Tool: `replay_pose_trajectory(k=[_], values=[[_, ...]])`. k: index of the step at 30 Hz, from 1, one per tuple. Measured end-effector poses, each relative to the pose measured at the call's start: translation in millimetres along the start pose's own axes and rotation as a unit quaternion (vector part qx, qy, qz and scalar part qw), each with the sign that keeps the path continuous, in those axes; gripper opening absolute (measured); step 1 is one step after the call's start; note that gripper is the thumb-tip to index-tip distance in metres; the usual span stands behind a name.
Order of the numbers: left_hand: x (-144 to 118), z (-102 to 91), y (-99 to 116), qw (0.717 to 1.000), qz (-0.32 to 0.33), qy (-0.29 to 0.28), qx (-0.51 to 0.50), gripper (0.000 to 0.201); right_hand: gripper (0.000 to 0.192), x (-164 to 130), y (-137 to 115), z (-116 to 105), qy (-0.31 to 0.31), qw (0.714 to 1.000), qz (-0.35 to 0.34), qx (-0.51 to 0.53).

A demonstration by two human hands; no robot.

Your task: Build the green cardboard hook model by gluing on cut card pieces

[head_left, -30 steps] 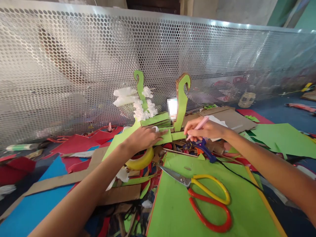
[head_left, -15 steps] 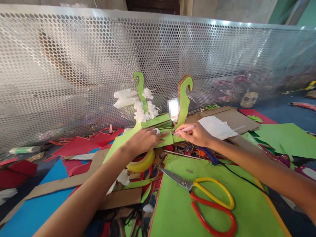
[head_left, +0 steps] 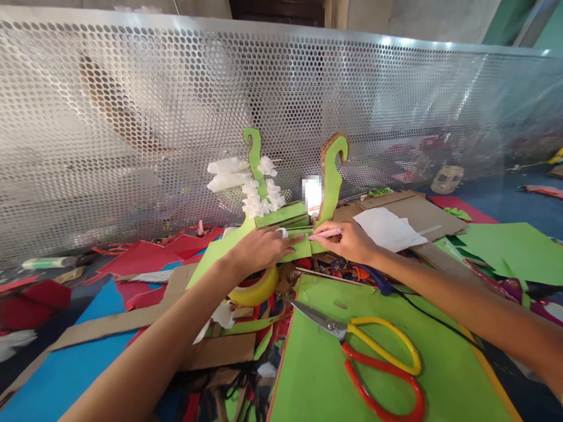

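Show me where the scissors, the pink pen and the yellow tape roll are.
scissors point(head_left: 352, 338): head view, on the pivot where blades meet handles.
pink pen point(head_left: 326, 233): head view, on its barrel, held in the right hand.
yellow tape roll point(head_left: 257, 288): head view, on its outer rim.

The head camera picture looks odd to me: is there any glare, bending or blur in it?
Head view: bright glare streaks along the perforated metal screen, whose top edge bows from lens distortion; a small pixelated patch sits between the green cardboard hooks; the scissors and both hands look sharp; the far right corner is soft.
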State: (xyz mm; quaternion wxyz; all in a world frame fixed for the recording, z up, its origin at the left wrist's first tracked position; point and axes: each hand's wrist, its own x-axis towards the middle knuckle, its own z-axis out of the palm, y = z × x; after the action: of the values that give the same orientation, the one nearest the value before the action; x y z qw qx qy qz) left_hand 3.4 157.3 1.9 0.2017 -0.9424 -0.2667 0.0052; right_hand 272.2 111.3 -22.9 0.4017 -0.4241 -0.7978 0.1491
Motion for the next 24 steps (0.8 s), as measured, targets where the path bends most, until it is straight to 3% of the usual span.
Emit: replay_pose_trajectory(k=[24], values=[[-0.5,6.2,-2.7,1.000,0.009,0.026,-0.004,0.057,0.023,2.3,-0.3,-1.0,0.011,1.000,0.001,-0.018]])
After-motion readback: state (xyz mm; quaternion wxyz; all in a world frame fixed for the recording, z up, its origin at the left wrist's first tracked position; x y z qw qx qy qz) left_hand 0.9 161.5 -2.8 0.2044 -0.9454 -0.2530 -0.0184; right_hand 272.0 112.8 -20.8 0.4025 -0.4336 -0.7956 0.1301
